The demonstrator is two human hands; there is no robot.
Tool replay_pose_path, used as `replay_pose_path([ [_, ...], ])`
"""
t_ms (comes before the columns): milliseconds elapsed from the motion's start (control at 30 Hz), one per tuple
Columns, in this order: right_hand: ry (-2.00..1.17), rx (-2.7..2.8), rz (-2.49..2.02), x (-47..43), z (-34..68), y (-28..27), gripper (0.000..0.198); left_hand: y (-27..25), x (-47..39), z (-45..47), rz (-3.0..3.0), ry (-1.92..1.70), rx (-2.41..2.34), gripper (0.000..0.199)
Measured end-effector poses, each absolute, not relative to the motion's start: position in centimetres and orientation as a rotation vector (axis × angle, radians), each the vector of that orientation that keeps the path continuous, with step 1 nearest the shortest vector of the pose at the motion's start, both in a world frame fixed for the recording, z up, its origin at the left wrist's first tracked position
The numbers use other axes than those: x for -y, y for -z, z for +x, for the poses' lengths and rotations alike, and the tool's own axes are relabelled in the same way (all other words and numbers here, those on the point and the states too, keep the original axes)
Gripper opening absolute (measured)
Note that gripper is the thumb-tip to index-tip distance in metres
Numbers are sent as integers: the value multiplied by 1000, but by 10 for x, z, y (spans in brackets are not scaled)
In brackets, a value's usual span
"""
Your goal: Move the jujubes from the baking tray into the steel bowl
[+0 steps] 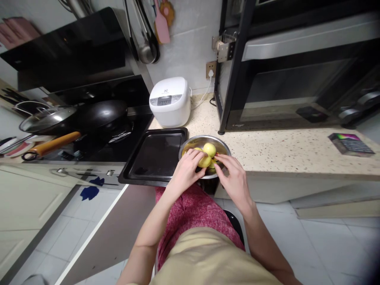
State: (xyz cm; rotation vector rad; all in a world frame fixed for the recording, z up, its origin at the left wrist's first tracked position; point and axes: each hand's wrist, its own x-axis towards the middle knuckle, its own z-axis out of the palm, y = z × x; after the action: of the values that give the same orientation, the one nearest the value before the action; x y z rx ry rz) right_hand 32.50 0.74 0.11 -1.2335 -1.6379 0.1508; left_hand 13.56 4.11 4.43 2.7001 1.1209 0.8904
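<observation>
A metal bowl [223,147] sits at the counter edge with several yellow round fruits inside, their exact kind unclear. One yellow fruit [209,149] rests on top, between my hands. My left hand [188,168] curls its fingers and thumb around another yellow fruit [204,161] over the bowl. From the other side, my right hand [234,176] reaches in with thumb and fingers pinched close together beside the held fruit. Something small and reddish shows at its fingertips, too small to name.
Left of the bowl lies a black baking tray [157,152], its front edge overhanging the counter. A white rice cooker [170,103] stands behind. Farther left are a black wok [102,113] and a lidded pan [47,118]; at right, an oven [291,87] and small box [350,144].
</observation>
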Motion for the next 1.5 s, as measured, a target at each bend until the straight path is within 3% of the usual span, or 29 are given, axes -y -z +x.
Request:
replay_pose_path([
  [533, -185, 1633, -1236, -7, 325, 0, 24, -49, -47, 140, 2669, -748, -1096, 32],
  [767, -172, 1643, -1241, -7, 325, 0, 23, -48, -46, 135, 2647, -751, -1113, 43],
  [1500, -117, 1900, -1395, -8, 323, -14, 23, -47, -68, 115, 2532, -866, -1182, 42],
])
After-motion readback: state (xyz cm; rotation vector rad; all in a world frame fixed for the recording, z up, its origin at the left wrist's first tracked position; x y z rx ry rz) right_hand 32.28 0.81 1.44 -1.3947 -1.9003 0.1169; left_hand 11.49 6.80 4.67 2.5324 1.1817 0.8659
